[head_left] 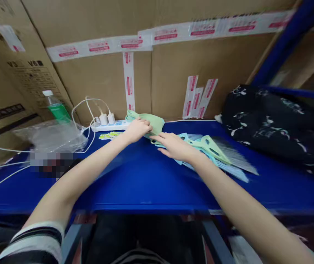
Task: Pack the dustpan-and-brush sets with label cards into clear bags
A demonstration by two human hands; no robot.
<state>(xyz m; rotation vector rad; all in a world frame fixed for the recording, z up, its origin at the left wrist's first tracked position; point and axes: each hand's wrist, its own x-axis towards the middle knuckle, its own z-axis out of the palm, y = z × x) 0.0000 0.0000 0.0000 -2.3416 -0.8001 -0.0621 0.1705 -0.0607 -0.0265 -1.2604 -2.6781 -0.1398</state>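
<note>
I'm finding the pale-green, thin, plastic-looking sheet [157,123] at two o'clock from my nearer left hand [138,129], grip unclear.

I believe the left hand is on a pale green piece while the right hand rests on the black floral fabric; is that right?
Not quite: the head view shows the right hand at the pale green and light blue pieces, apart from the black floral fabric. The rest stands.

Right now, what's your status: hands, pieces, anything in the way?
Left hand on green piece, grip unclear. Right hand at left end of green-and-blue pile. Possible snag: power strip near left hand.
</note>
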